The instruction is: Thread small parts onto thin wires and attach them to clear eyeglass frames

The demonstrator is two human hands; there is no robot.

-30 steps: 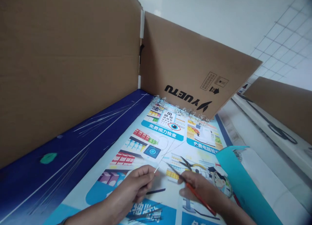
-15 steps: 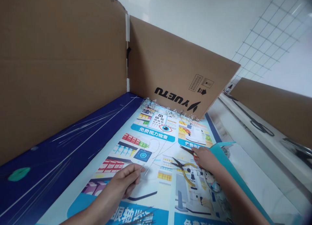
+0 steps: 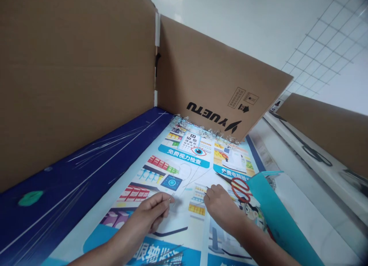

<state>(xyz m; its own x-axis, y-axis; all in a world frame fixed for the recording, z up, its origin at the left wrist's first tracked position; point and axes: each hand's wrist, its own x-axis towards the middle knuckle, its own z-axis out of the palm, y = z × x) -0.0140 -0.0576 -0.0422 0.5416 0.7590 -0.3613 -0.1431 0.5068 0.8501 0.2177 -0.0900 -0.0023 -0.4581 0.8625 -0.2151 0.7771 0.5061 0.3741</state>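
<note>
Pinch the thin wire (image 3: 191, 181) firmly between the left hand (image 3: 146, 220)'s clenched fingers, low over the printed poster (image 3: 184, 162), right hand (image 3: 220, 206)'s fingers curled close, their hold unclear.

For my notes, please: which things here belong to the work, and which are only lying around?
Work: thin wire pinched by left hand; red-handled scissors near right hand.
Lying around: teal plastic folder; YUETU cardboard panel.

A work room, maybe: big cardboard boards (image 3: 77, 78) at ten o'clock, white tile wall (image 3: 319, 39) at one o'clock, printed poster sheet (image 3: 184, 174) at six o'clock.
</note>
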